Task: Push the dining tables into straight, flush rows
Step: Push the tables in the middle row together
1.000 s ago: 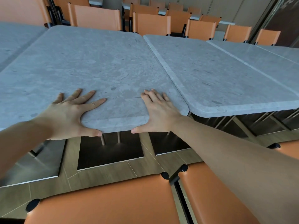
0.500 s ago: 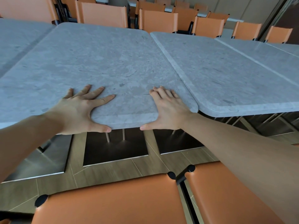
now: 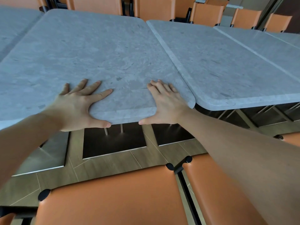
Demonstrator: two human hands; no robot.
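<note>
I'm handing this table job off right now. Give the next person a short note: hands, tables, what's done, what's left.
Left hand: flat on the grey table, thumb hooked under its near edge.
Right hand: the same, near the table's right corner.
Neighbouring table on the right: long sides meet along the seam.
Done: sides closed up.
Left: the held table's near edge sticks out toward the orange chairs; push it in until the near edges line up.
</note>
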